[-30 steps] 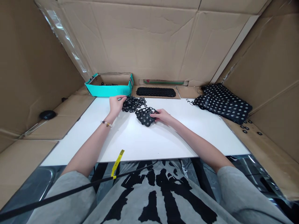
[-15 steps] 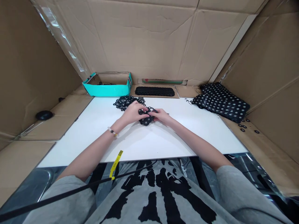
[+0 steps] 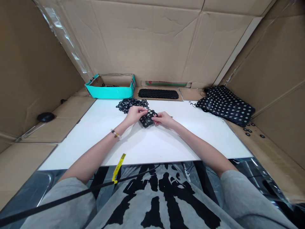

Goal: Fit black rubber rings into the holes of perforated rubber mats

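Head view: left hand (image 3: 134, 115) and right hand (image 3: 164, 119) partly cover black perforated sheet (image 3: 147, 119).

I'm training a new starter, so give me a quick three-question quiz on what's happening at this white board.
1. True or false: the left hand and the right hand both touch the black perforated piece.
2. Where does the pile of black rubber rings lie? A: on the white board. B: in the teal cardboard tray. C: on the person's sleeve.
3. Fill in the blank: the stack of black perforated sheets lies beyond the board's far ____ corner, on the person's side of that hand.

Key: 1 true; 2 A; 3 right.
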A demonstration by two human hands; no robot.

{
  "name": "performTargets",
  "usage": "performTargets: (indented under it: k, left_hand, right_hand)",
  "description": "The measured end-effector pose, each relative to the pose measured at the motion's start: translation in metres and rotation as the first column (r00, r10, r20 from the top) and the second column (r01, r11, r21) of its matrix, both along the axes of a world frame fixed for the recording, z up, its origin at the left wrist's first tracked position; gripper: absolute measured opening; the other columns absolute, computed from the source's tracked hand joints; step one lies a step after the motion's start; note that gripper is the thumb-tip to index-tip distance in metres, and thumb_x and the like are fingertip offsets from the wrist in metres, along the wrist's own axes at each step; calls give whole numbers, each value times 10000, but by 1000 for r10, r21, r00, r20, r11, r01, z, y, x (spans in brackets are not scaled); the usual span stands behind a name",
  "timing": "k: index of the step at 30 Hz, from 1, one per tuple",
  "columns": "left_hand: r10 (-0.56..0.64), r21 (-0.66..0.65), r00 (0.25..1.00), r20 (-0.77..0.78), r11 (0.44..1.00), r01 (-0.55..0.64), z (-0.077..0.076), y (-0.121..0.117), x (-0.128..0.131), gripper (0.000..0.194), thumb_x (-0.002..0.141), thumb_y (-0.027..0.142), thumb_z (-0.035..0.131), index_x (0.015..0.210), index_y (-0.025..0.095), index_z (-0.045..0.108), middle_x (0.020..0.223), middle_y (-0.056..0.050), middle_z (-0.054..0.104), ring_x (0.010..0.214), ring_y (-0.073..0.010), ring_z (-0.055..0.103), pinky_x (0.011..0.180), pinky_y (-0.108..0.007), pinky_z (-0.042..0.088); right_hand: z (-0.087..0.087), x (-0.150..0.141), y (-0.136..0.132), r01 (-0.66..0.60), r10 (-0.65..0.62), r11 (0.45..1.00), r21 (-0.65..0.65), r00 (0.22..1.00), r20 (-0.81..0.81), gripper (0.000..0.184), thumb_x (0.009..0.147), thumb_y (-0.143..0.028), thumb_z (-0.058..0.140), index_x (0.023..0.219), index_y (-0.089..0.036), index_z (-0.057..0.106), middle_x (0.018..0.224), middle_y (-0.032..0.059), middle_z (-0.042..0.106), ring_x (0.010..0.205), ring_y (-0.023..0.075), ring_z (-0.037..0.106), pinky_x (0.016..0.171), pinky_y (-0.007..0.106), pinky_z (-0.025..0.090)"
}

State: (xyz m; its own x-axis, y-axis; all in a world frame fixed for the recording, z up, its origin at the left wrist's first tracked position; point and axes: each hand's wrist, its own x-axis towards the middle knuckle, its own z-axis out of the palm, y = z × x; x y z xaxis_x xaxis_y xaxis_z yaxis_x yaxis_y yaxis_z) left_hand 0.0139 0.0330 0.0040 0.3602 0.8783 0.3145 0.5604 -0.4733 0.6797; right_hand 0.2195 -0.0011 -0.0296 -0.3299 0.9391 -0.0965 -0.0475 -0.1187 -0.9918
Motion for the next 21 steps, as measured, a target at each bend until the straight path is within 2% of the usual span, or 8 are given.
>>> performTargets:
  k: [4, 6, 8, 10, 13, 16, 18, 21]
  left_hand:
    - [313, 1, 928, 200, 948, -320, 1, 31, -33, 226, 756, 371, 625, 818, 193, 749, 858, -53, 762, 822, -241, 670, 772, -354, 501]
    - [392, 47, 896, 207, 911, -410, 2, 42, -51, 220, 764, 363, 625, 825, 189, 747, 868, -57, 758, 856, -243, 663, 826, -367, 486]
    - [412, 129, 900, 143, 894, -430, 0, 49, -65, 199, 769, 353, 631, 803, 192, 743, 869, -66, 749, 929, -262, 641, 919, -412, 439]
    - [410, 228, 910, 57, 882, -412, -4, 52, -71, 179, 781, 343, 626, 803, 205, 738, 868, -77, 731, 1003, -289, 597, 985, -468, 372]
    - [417, 353, 909, -10, 852, -387, -8, 51, -70, 196, 811, 332, 601, 918, 226, 726, 895, -85, 693, 1011, -295, 543, 979, -491, 339]
    - [374, 400, 927, -30, 854, -331, 0, 40, -59, 234, 848, 340, 570, 1015, 227, 689, 916, -76, 673, 951, -267, 542, 955, -461, 347]
    - [252, 380, 965, -73, 901, -207, 11, 26, -46, 244, 860, 370, 567, 1017, 219, 677, 901, -62, 676, 908, -244, 559, 927, -424, 373]
    - [-74, 276, 970, -232, 951, 139, 23, 0, -21, 245, 845, 415, 599, 955, 217, 691, 882, -41, 699, 876, -222, 579, 853, -360, 418]
  right_hand:
    - [2, 0, -1, 23, -23, 999, -32, 1000, -3, 322, 594, -344, 863, 664, -134, 629, 554, 18, 651, 495, 100, 576, 513, 220, 485]
    - [2, 0, -1, 31, -32, 998, -60, 999, -19, 306, 599, -309, 866, 671, -134, 626, 564, 25, 656, 503, 104, 590, 509, 216, 491]
    - [3, 0, -1, 35, -40, 995, -89, 998, -48, 300, 594, -282, 871, 677, -135, 624, 570, 28, 657, 508, 106, 598, 502, 210, 492]
    - [4, -1, -2, 34, -42, 994, -107, 997, -70, 297, 588, -268, 874, 675, -138, 621, 568, 27, 654, 505, 105, 597, 496, 206, 491]
    - [6, -1, -3, 23, -32, 993, -118, 996, -81, 278, 592, -256, 868, 687, -139, 634, 585, 30, 659, 520, 107, 598, 508, 211, 500]
    - [9, 0, -4, -16, 7, 994, -112, 997, -79, 232, 615, -244, 842, 702, -129, 661, 635, 43, 676, 558, 106, 608, 543, 214, 512]
    - [10, 0, -4, -40, 33, 995, -93, 996, -82, 203, 629, -238, 821, 709, -122, 674, 686, 50, 692, 577, 102, 615, 552, 209, 512]
    - [12, 1, -5, -61, 57, 997, -56, 995, -84, 186, 651, -248, 795, 751, -130, 692, 744, 46, 708, 585, 98, 623, 546, 203, 507]
